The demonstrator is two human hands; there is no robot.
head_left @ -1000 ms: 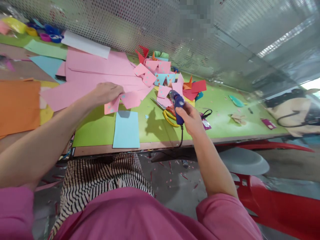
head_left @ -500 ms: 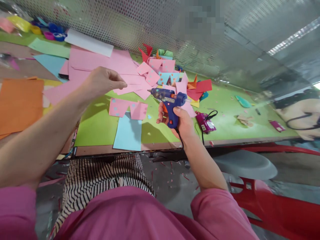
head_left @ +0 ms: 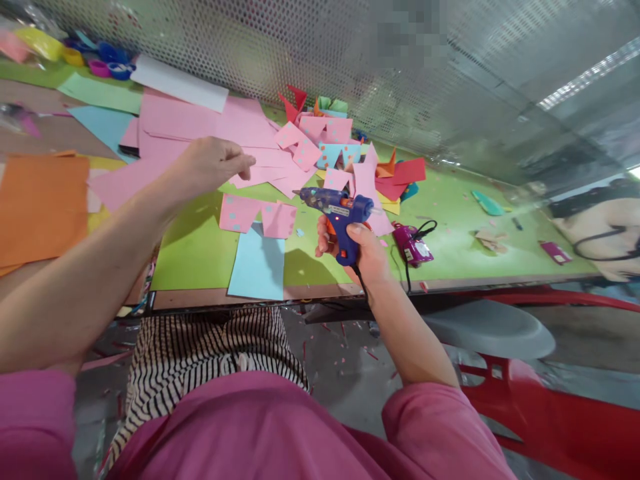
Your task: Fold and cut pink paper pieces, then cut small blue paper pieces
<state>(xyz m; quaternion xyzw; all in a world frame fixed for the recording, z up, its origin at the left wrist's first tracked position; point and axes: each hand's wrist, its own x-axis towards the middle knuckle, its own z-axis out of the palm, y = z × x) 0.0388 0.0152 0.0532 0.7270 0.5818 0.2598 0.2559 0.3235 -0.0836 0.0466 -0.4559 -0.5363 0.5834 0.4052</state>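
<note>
A blue hot glue gun [head_left: 337, 210] is gripped in my right hand [head_left: 367, 250], its nozzle pointing left and its cord hanging below. My left hand [head_left: 217, 163] hovers over pink paper, thumb and fingertips pinched together; whatever may be between them is too small to make out. Below it lies a pink paper piece with blue dots [head_left: 240, 215], cut with a notch. That piece overlaps the top of a light blue paper sheet [head_left: 257, 263], which reaches the table's front edge. A tiny blue scrap [head_left: 300, 233] rests just right of the dotted piece.
Pink sheets [head_left: 200, 120] and folded dotted paper shapes [head_left: 303, 150] lie at the back. Orange sheets [head_left: 43, 207] are at left. A purple box with a cord [head_left: 413, 245] sits right of the glue gun. A grey stool [head_left: 493, 330] stands beside the table; another person's arm [head_left: 607, 227] is at far right.
The glue gun in my right hand has dropped slightly, its nozzle a little lower and further left. My left hand stays pinched, with its fingertips shifted slightly.
</note>
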